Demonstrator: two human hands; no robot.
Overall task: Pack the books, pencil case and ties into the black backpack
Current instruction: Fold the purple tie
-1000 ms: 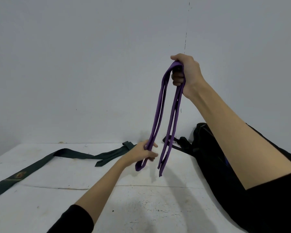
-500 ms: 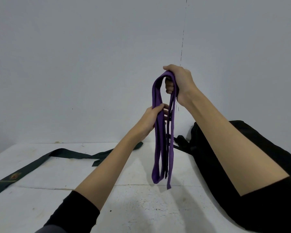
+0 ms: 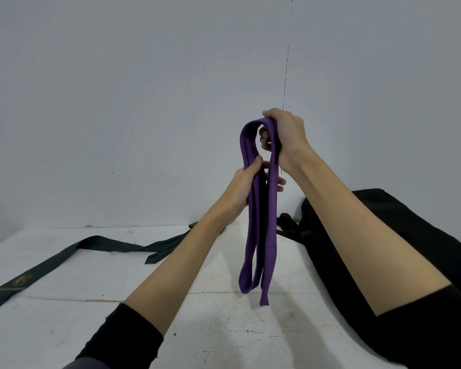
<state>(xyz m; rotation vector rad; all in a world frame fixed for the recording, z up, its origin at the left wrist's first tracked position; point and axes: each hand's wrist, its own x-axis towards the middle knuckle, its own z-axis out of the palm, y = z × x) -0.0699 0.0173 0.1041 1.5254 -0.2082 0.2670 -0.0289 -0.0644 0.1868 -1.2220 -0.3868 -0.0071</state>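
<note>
The right hand (image 3: 286, 138) is gripping the folded top of the purple tie (image 3: 260, 217), holding it up above the white table (image 3: 218, 328); the left hand (image 3: 244, 189) is clasping the hanging strands just below; the green tie (image 3: 64, 255) is lying stretched on the table at left; the black backpack (image 3: 410, 235) is resting at right.

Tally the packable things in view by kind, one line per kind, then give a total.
Ties: 2, the purple tie held up by the right hand and the left hand, and the dark green tie lying on the white table
Backpacks: 1, the black backpack
Books: 0 visible
Pencil cases: 0 visible
Total: 3
</note>
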